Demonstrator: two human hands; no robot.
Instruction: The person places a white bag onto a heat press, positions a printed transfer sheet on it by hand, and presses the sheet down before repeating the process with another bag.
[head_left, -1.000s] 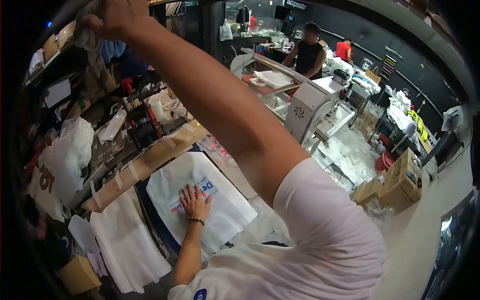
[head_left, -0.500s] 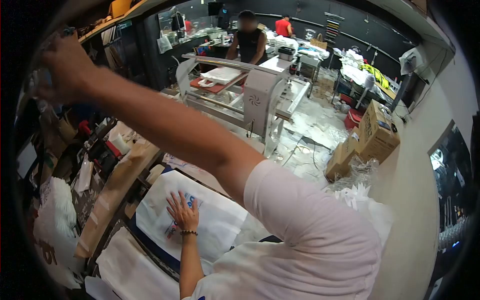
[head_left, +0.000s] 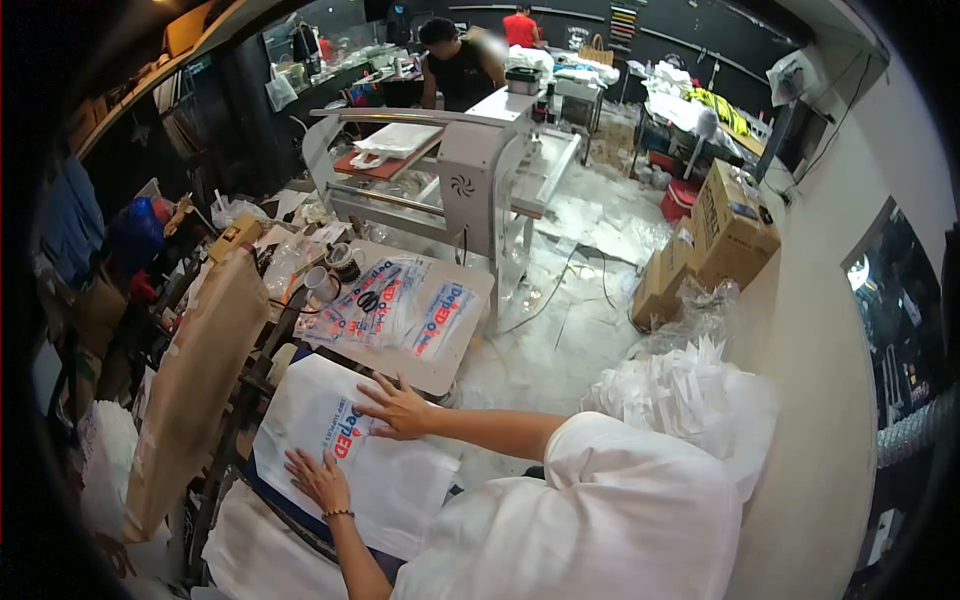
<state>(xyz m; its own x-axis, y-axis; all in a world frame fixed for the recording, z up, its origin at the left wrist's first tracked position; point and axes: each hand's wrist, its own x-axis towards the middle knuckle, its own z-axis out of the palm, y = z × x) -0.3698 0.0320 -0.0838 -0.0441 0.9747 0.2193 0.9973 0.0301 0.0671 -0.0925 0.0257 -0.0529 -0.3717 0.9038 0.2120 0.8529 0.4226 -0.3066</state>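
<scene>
White non-woven bag (head_left: 350, 450) with blue-and-red print lies under both flat palms, left hand (head_left: 318, 480) at seven o'clock, right hand (head_left: 400, 410) at one o'clock; fingers spread, gripping nothing. Uneven pressing could crease the print; a sideways push might slide it off the desk (head_left: 300, 520).

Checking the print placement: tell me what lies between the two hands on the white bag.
In the head view, between the left hand and the right hand lies the red and blue printed lettering on the white bag; nothing else.
</scene>
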